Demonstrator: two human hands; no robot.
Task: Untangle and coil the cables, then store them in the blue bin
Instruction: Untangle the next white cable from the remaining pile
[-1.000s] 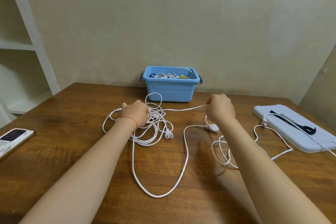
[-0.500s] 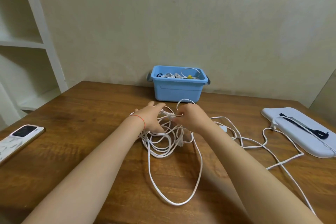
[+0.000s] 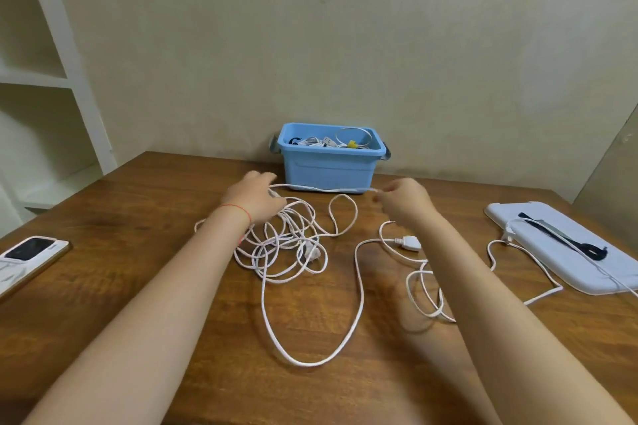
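Stretching thin white cable [image 3: 321, 188] taut (loose loops below), left hand [image 3: 253, 198] and right hand [image 3: 404, 203] fingers pinch it.

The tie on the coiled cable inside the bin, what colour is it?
Yellow. The tie sits on a white coiled cable in the blue bin, clearest in the head view.

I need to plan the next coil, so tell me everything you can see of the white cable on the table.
The white cable is thin, round and looks plastic-sheathed. A tangled bundle lies beneath the left hand, which holds it; a taut stretch runs from there to the right hand, which pinches it in front of the blue bin. One long loop sags toward the camera on the wooden table. A white inline block rests right of centre, and further loops trail toward the pale lid.
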